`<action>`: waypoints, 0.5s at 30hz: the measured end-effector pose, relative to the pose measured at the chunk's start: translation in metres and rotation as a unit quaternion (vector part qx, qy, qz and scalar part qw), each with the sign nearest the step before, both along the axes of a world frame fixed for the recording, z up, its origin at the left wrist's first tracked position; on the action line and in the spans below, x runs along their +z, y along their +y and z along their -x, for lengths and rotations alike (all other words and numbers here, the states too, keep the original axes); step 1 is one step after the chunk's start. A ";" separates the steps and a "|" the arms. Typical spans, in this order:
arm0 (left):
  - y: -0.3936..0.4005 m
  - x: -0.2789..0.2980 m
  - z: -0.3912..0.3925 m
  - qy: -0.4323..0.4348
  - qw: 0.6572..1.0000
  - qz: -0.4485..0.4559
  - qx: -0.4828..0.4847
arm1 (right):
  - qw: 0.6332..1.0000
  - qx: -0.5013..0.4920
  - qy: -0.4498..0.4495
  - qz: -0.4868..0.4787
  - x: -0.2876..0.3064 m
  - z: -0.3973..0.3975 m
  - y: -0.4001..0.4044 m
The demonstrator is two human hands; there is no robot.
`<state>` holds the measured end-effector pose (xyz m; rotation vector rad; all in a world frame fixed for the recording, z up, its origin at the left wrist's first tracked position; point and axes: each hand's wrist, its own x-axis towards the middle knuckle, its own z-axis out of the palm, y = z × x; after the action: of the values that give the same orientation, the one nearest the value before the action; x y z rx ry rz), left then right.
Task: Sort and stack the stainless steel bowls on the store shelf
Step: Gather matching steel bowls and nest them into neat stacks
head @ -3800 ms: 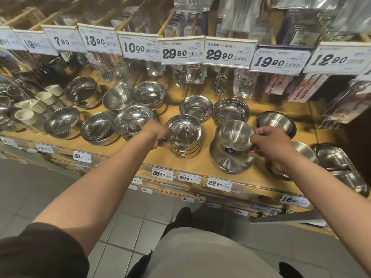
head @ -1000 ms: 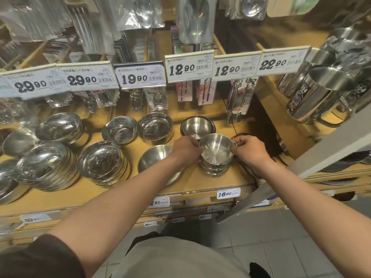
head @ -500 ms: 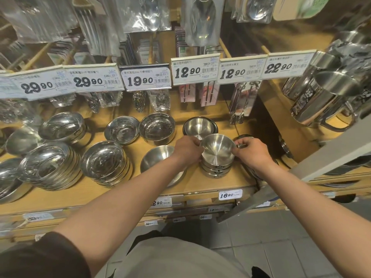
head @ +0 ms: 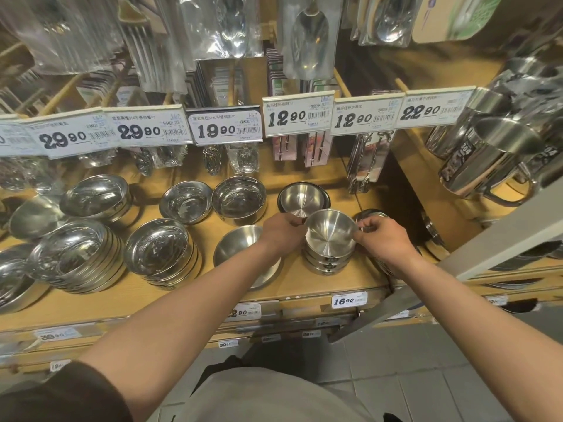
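A small stack of matte steel bowls [head: 329,239] stands near the front of the wooden shelf [head: 307,284]. My left hand [head: 281,231] pinches the top bowl's left rim, and my right hand [head: 380,239] pinches its right rim. A wider matte bowl [head: 237,242] lies partly under my left forearm. Behind the stack sits another matte bowl [head: 301,197]. Two shiny bowls [head: 239,196] [head: 185,202] stand further left at the back, with stacks of shiny bowls [head: 161,254] [head: 79,257] in front of them.
Price tags [head: 298,115] hang on a rail above the bowls, with packaged cutlery [head: 307,35] behind. Steel mugs [head: 487,159] sit on the shelf to the right. A grey shelf upright [head: 502,242] slants across at the right. More bowls [head: 100,196] fill the left.
Since 3.8 s ago my view has shifted right and the bowl from my right hand sits on the stack, both hands at its rim. Over the last second the hands have barely moved.
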<state>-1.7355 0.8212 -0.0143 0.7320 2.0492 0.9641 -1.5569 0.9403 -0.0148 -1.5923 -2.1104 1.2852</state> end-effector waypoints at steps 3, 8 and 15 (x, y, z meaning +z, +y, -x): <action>-0.024 0.010 0.016 0.013 1.000 -0.003 -0.003 | 0.999 -0.026 0.006 -0.038 0.014 -0.011 0.001; -0.088 0.019 0.051 0.008 0.996 0.000 0.087 | 0.996 -0.026 0.073 -0.054 0.040 -0.007 0.002; -0.139 0.050 0.075 -0.016 0.978 -0.047 0.201 | 0.990 0.106 0.088 0.011 0.047 0.061 -0.017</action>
<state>-1.8101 0.6823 0.0362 0.3482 2.1794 1.2946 -1.6184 0.9237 0.0319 -1.2372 -2.2058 1.4595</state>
